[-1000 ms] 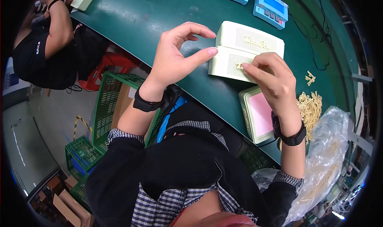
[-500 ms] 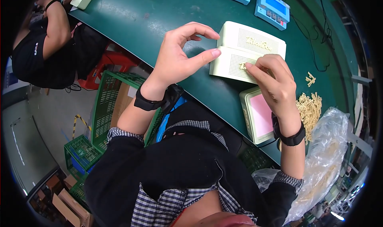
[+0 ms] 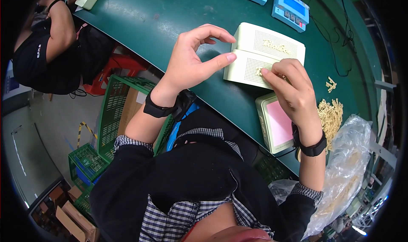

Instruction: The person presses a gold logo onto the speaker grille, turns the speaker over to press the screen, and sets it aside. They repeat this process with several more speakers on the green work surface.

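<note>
Two cream plastic casings (image 3: pixel 246 33) with perforated faces lie side by side on the green table. Raised script lettering (image 3: pixel 275 46) of the same pale colour sits on the far casing's face. My left hand (image 3: pixel 189 59) is open, thumb and fingers spread, its tips at the left ends of the casings. My right hand (image 3: pixel 295 86) is closed in a pinch over the near casing (image 3: pixel 238 69), pressing a small cream lettering piece (image 3: pixel 259 72) against the dotted face. My fingers partly hide that piece.
A cream tray-like part (image 3: pixel 263 127) with a pink pad lies near the table edge. Right of it are a pile of cream lettering pieces (image 3: pixel 332 114) and a plastic bag (image 3: pixel 346 157). Blue devices (image 3: pixel 290 10) stand behind. A co-worker (image 3: pixel 42 50) sits left, beyond green crates (image 3: pixel 112 101).
My right hand stays at the lettering piece with barely any shift. My left hand has moved very slightly right.
</note>
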### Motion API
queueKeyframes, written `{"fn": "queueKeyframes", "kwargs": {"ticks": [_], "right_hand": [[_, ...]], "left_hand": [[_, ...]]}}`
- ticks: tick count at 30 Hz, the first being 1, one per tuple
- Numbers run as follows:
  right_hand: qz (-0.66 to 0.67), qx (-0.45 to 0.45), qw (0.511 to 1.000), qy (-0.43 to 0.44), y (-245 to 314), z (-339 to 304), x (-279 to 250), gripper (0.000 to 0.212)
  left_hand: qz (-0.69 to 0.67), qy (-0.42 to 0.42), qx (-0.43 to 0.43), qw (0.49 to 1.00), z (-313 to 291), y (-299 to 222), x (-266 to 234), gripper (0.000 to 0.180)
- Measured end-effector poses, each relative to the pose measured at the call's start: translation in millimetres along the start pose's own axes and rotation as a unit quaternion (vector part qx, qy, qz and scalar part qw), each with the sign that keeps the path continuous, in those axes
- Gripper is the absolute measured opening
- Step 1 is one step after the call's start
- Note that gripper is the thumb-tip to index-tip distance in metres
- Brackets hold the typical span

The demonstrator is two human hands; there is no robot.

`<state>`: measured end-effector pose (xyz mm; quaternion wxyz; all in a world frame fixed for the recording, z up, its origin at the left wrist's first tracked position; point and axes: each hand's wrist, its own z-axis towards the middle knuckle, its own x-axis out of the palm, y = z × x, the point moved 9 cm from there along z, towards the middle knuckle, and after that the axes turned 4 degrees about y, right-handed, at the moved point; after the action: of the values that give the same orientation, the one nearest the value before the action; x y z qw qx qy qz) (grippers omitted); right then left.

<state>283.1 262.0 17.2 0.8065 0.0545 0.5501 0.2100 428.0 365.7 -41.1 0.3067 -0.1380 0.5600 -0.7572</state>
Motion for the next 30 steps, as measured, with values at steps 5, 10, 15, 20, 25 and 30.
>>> {"fn": "queueKeyframes", "kwargs": {"ticks": [5, 10, 15, 20, 25, 30], "right_hand": [[-0.008, 0.004, 1.000, 0.023, 1, 1, 1, 0.033], [-0.001, 0.008, 1.000, 0.021, 7, 3, 0, 0.030], [0.023, 0.025, 0.999, 0.021, 5, 1, 0, 0.029], [0.052, 0.027, 0.998, 0.021, -2, 1, 1, 0.028], [0.067, 0.042, 0.994, 0.069, -12, -2, 1, 0.029], [0.114, 0.245, 0.959, -0.084, -59, -26, -14, 0.042]], "left_hand": [[0.002, 0.015, -0.001, 1.000, 0, 2, 4, 0.031], [0.035, 0.007, 0.001, 0.999, 0, -6, 22, 0.057], [-0.053, 0.030, -0.049, 0.997, 1, 16, 50, 0.074], [-0.054, 0.013, -0.044, 0.997, 3, 22, 51, 0.077], [-0.013, 0.028, -0.042, 0.999, 4, 19, 53, 0.078], [0.019, 0.052, -0.060, 0.997, 4, 14, 56, 0.076]]}}
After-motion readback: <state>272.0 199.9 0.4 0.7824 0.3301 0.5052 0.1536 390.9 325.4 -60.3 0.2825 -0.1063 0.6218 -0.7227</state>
